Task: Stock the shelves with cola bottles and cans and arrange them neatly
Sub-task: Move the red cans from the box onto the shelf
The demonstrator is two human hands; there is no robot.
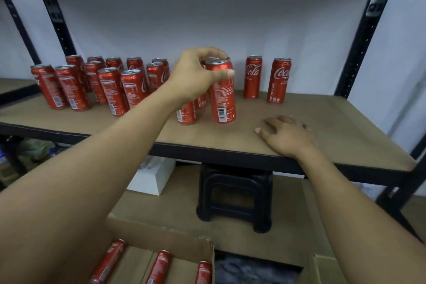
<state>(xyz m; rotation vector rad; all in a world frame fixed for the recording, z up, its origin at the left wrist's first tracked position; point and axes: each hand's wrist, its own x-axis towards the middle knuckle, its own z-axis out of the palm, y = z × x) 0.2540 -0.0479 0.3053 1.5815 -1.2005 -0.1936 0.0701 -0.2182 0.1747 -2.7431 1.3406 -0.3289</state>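
My left hand grips the top of a tall red cola can that stands upright on the brown shelf board. Two more cans stand partly hidden behind my wrist. Several cans are grouped on the shelf's left part. Two cans stand apart near the back wall at right. My right hand rests flat on the shelf's front part, fingers spread, holding nothing. Below, an open cardboard box holds three visible cans.
Black metal uprights frame the shelf at both sides, and another shelf runs overhead. On the lower shelf stand a black plastic stool and a white box. Bagged items lie at lower left.
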